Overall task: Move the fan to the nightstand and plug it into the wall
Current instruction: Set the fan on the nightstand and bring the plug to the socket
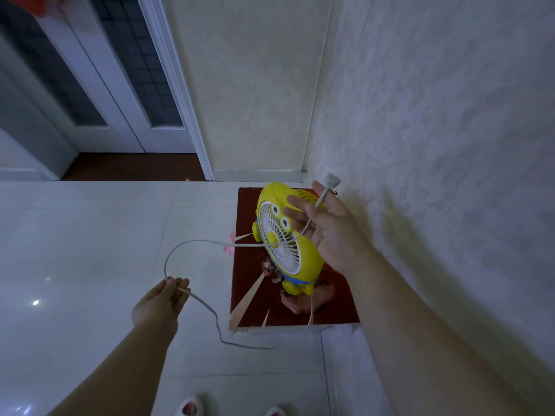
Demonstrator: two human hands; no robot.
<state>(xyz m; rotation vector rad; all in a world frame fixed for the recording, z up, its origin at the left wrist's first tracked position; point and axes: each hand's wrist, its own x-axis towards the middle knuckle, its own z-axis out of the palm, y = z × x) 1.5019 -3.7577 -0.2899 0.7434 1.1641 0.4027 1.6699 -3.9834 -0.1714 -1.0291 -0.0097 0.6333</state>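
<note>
A yellow cartoon fan (277, 235) with a white grille stands upright on a low dark red nightstand top (327, 307) against the right wall. Its white cord (192, 243) loops out to the left over the floor. My left hand (162, 301) pinches the cord partway along. My right hand (330, 229) is raised in front of the fan and holds the cord near its end. The white plug (332, 180) sticks up above my fingers, close to the wall. No wall socket is visible.
Textured wallpaper covers the right wall (435, 145). White glossy floor tiles (90, 235) spread to the left. A white-framed glass door (120, 85) stands at the back left. My slippers (189, 408) show at the bottom edge.
</note>
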